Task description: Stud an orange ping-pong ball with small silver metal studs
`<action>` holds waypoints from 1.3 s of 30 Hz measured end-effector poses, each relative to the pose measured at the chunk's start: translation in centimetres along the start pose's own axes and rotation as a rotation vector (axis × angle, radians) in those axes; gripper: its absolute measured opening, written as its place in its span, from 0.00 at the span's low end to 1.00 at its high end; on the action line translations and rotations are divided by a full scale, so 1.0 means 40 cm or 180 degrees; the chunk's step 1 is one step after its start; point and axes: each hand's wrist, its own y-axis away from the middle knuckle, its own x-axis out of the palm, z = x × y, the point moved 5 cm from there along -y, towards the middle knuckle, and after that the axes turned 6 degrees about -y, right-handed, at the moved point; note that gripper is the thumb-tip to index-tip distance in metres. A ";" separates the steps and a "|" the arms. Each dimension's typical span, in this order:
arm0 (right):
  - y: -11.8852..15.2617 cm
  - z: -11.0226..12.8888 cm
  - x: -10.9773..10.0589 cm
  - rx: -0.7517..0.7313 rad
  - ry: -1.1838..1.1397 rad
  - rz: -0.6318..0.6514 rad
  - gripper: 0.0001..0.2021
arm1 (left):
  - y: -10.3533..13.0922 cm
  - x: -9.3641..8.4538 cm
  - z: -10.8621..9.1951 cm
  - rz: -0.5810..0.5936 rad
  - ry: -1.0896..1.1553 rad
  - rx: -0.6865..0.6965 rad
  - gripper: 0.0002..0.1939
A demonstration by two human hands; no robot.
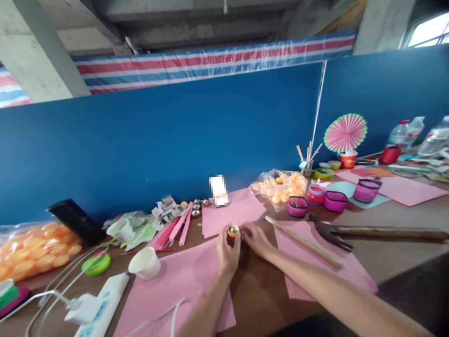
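My left hand (227,250) is closed around a small round orange piece (233,230), held upright over the table between pink sheets. Something shiny and silvery shows within its orange rim; whether it is a metal ball or a lining I cannot tell. Just to the right, my right hand (257,239) has its fingertips pressed together close beside the piece. Anything in those fingertips is too small to make out. A pink paper sheet (182,276) lies under my left forearm, and another pink sheet (298,276) lies beneath my right forearm.
A hammer (386,231) and a wooden stick (305,242) lie at the right. Bagged orange balls (280,187) stand at the back, with metal balls (196,207) further left. A paper cup (144,263) and a power strip (110,292) with cables occupy the left. A blue partition (175,140) rises behind.
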 end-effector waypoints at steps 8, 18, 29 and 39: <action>0.017 0.026 0.009 -0.0187 0.0460 0.0058 0.09 | 0.011 -0.002 -0.022 -0.0070 -0.0656 0.0112 0.18; 0.044 0.066 -0.008 -0.0120 0.0570 -0.0072 0.09 | 0.025 -0.003 -0.059 -0.0051 -0.1408 0.0256 0.20; 0.062 0.015 0.012 0.0060 0.0185 -0.0028 0.12 | 0.029 0.004 -0.044 -0.0062 -0.1476 0.0158 0.22; 0.061 0.008 0.014 0.0008 0.0149 -0.0164 0.11 | 0.021 0.013 -0.024 -0.0100 -0.0792 0.0339 0.21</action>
